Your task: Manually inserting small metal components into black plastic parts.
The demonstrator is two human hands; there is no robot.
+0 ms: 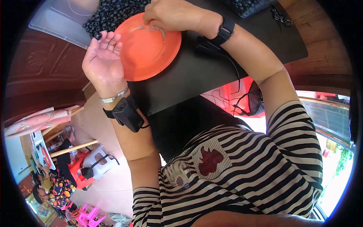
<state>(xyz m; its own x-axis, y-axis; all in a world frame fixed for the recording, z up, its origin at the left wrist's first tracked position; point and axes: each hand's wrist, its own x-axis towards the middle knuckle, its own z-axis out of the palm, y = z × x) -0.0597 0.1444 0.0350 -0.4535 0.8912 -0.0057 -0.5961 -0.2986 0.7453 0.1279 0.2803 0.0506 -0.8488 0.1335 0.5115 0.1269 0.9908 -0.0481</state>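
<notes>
My left hand [104, 60] is turned palm up at the left rim of a round orange plate [145, 60]. Its thumb and forefinger pinch a small black ring-shaped part [98, 36], while the other fingers curl loosely. Over the plate's far edge, my right hand [170, 16] has its fingers drawn together and pointing down. Whatever may be between those fingertips is hidden. Small silvery metal pieces [162, 33] lie scattered in a line on the plate, just below the right hand. Behind the plate is a large heap of black ring-shaped parts [109, 17].
A clear plastic tray [56, 24] is at the far left. On the dark table [181, 81], more black parts [245, 5] and a small dark cluster [280, 17] lie at the far right. A black device with a cable [208, 47] rests beneath my right forearm.
</notes>
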